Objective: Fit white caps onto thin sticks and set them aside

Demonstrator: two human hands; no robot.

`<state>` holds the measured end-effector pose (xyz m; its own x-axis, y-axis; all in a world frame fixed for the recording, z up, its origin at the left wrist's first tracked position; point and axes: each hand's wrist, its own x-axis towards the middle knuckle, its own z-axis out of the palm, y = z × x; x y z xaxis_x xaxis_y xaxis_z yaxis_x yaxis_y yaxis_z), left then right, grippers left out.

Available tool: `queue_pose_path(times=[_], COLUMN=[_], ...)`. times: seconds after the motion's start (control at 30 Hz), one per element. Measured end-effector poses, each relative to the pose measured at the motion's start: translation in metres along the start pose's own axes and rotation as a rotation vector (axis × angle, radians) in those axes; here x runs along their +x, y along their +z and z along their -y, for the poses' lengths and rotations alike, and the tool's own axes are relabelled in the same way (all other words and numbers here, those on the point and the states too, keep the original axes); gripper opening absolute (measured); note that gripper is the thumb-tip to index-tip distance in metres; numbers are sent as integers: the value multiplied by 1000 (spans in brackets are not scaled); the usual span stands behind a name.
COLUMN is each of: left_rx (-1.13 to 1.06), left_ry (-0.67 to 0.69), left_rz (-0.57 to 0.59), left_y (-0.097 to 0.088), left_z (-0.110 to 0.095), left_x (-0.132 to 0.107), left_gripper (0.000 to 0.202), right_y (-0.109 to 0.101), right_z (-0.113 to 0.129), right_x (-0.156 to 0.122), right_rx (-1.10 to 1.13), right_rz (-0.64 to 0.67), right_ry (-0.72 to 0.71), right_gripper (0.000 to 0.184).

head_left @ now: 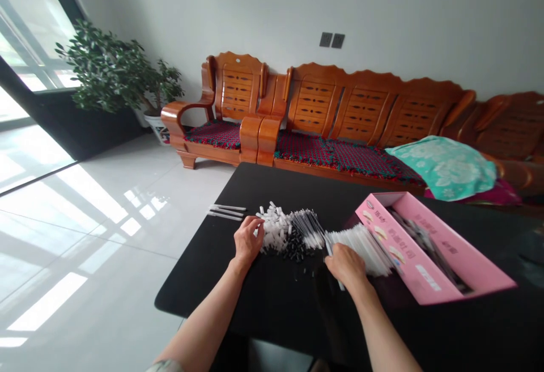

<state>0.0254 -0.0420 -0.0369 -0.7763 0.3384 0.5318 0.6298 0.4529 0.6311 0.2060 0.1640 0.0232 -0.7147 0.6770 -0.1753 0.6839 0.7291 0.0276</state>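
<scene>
A black table (195, 281) carries slim white sticks (229, 208) at its left edge, heaped short white pieces (275, 229), small black pieces (296, 247) beside them, thin dark rods (306, 220), white tubes (366, 250) and a pink box (393, 244).

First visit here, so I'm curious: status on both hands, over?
Left hand at the white pieces, grip unclear. Right hand on the white tubes, grip unclear. Pink box beside the tubes, blocking neither hand.

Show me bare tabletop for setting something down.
Bare table: behind the white pieces, toward the bench; left of the left hand, nearer than the white sticks. Crowded: from that hand past the right hand to the pink box.
</scene>
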Motion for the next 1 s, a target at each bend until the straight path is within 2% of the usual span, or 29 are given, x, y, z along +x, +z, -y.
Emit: queue_pose_path(times=[0.1, 0.17, 0.27, 0.33, 0.43, 0.6, 0.77, 1.0], left_rx=[-18, -43, -83, -95, -35, 54, 65, 17], left_ry=[18, 31, 69, 146, 285, 491, 573, 616], left_rz=[26, 66, 178, 285, 405, 557, 596, 660], left_y=[2, 8, 26, 43, 68, 95, 101, 95], left_z=[-5, -17, -43, -61, -78, -83, -82, -79], left_x=[1, 4, 10, 15, 22, 30, 31, 35], left_gripper=[18, 18, 18, 21, 23, 26, 25, 28], right_y=[-2, -3, 0, 5, 14, 26, 32, 35], right_z=[-9, -13, -15, -17, -20, -27, -30, -24], right_x=[-3, -3, 0, 2, 4, 2, 2, 8], right_rx=[174, 406, 801, 956, 1050, 1191, 1291, 1425], right_rz=[-37, -80, -106, -122, -157, -144, -161, -159], right_ry=[14, 10, 45, 85, 89, 98, 111, 185], right_gripper=[15, 17, 19, 20, 23, 26, 27, 29])
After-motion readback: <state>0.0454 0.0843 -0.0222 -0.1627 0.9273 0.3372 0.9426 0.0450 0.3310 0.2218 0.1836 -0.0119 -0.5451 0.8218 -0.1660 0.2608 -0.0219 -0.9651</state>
